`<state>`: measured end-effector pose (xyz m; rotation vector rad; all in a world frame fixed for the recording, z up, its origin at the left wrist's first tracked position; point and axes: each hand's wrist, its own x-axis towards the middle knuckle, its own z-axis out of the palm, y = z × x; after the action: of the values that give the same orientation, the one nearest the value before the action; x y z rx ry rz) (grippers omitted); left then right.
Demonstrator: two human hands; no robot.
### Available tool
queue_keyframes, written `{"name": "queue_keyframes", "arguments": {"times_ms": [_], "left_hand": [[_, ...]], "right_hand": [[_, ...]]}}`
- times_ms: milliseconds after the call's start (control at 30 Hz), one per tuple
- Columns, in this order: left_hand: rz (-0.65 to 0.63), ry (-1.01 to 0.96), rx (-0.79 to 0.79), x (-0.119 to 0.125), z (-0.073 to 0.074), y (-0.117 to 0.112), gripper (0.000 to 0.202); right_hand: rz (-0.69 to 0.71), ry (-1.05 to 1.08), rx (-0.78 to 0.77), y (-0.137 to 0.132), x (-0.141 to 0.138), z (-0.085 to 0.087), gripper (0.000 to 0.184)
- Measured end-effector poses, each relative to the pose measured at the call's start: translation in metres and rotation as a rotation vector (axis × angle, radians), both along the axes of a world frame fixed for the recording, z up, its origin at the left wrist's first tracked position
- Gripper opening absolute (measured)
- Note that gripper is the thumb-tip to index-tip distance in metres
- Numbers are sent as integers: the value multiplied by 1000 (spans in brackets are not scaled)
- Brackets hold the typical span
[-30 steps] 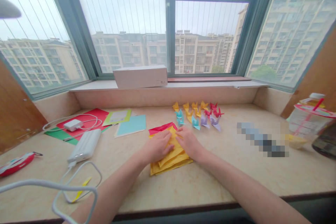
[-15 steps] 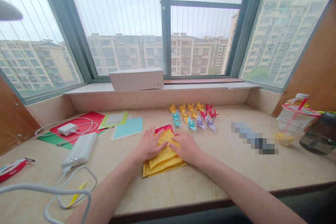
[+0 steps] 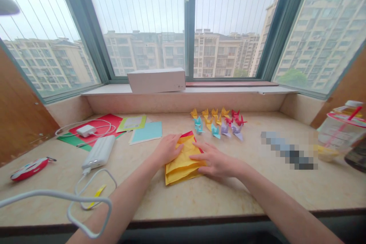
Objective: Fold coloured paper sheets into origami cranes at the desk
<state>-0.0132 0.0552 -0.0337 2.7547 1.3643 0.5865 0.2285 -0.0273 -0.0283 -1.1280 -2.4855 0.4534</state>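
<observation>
My left hand [image 3: 168, 149] lies along the left edge of a folded stack of yellow paper [image 3: 183, 166], its fingers stretched forward and its thumb on top. From the other side my right hand [image 3: 217, 160] touches the stack, fingers spread over its right edge. Creases cross the yellow surface, and several layers show at the near end. A red sheet [image 3: 187, 135] peeks out from beneath at the far corner and right side. Beyond my hands stand rows of folded paper cranes in yellow, red, blue and lilac, among them a blue crane [image 3: 215, 131].
Left lie blue paper [image 3: 147, 132], a red sheet [image 3: 110, 122], a white charger [image 3: 86, 130], a power bank [image 3: 99, 151] with looping cable and a red-and-white object [image 3: 31, 168]. A blurred-out object [image 3: 288, 151] and plastic cup [image 3: 340, 133] are right. A white box [image 3: 156, 81] sits on the sill.
My right hand has slid toward the stack's right edge, its fingers now more spread. My left hand has shifted to the left edge, uncovering more yellow paper. The view has turned slightly left.
</observation>
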Motion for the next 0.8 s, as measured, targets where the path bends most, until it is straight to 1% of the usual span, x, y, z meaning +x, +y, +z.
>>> {"name": "queue_keyframes", "arguments": {"times_ms": [100,167,200,233,300,333,367,400,467,533,600,667,733,800], "left_hand": [[50,-16,-6,-1,-4,6,41],[58,-21,-14,-1,-4,7,39],[54,-22,-21,-1,-3,7,36],[48,-20,-29,0,-2,6,34],[41,-16,-44,1,0,4,31],[43,-16,-44,1,1,2,34],[42,-22,-34,2,1,1,39],[32,-32,-18,3,1,1,47],[-62,-51,-23,5,-2,1,54],[-206,-51,-88,8,-7,2,49],[-303,-35,-172,9,-11,5,43],[-323,-25,-217,9,-14,7,42],[-331,-24,-247,7,-14,8,42],[-345,-22,-267,5,-11,6,40]], "right_hand": [[-20,56,80,1,-1,0,35],[-15,81,97,1,-1,3,32],[-8,88,79,1,-1,5,33],[6,87,39,0,0,7,37],[36,73,-73,0,4,9,57],[43,65,-126,0,5,9,67],[44,59,-168,0,7,9,72],[38,54,-196,0,8,9,74],[26,39,-217,1,9,7,71],[34,24,-217,1,9,6,67],[46,17,-210,1,9,5,67],[47,17,-214,1,9,4,74],[31,12,-229,1,9,3,82],[14,7,-240,2,9,2,83]]}}
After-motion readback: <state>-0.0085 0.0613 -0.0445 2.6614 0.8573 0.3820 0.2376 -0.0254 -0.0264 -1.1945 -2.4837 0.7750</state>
